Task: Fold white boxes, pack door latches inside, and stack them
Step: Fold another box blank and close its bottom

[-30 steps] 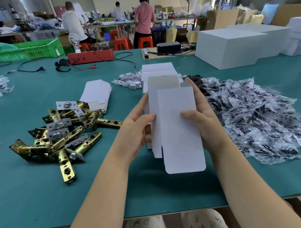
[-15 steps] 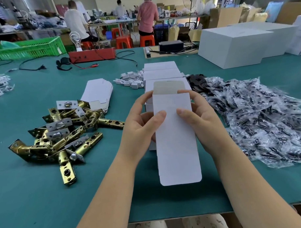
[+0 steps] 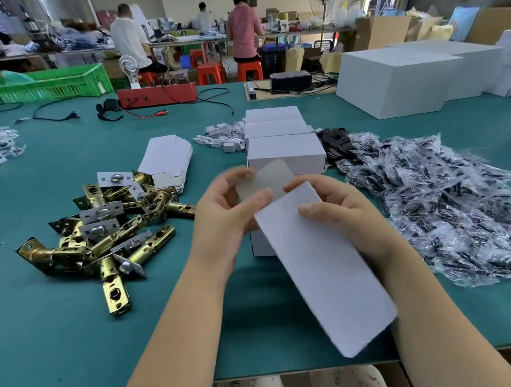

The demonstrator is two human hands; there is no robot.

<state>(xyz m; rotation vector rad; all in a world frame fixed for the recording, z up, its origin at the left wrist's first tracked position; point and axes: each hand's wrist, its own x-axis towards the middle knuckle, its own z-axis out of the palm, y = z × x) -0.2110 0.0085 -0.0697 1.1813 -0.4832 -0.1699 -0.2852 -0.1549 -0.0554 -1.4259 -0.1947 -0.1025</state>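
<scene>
Holding unfolded white box (image 3: 323, 263) mid-frame above tabletop (image 3: 65, 330): right hand (image 3: 345, 216) fingers grasping its right edge, left hand (image 3: 226, 220) fingers pinching the top flap. Latches (image 3: 105, 227) piled left.

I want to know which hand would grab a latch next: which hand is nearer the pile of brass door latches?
Left. The left hand is just right of the pile of brass door latches; the right hand is farther right, beyond the white box.
</scene>
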